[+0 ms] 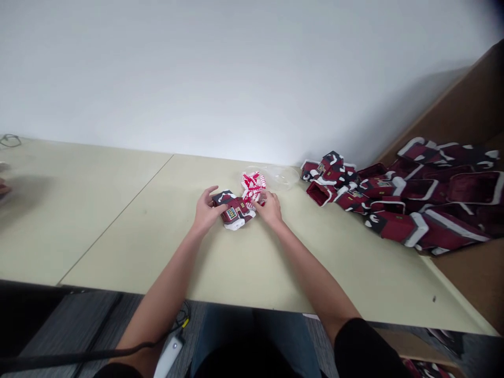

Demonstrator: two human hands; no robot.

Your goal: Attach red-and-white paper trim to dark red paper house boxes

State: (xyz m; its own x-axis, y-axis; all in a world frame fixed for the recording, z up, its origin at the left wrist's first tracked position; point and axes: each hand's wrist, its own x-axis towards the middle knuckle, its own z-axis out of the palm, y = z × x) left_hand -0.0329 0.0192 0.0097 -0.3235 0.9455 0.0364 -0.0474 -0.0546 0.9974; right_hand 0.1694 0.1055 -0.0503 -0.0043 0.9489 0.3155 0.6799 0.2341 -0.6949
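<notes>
A small dark red house ornament (pixel 238 214) with white snow-like trim and painted yellow windows lies tilted on the table. My left hand (pixel 207 210) grips its left side, thumb on the front and fingers around the dark roof end. At its right end, the closed fingers of my right hand (pixel 270 209) hold a red-and-white striped piece (pixel 250 203) against the house; the fingertips are partly hidden. Just behind lies a bunch of similar striped pieces (pixel 254 181), in or in front of a clear plastic container (pixel 285 177).
At the right, many more dark red houses (pixel 331 168) spill from a cardboard box (pixel 468 273) onto the pale table (pixel 149 231). A white wall borders the table's back. Another person's hand (pixel 3 188) shows at the left edge. A black cable (pixel 79 359) crosses below the front edge.
</notes>
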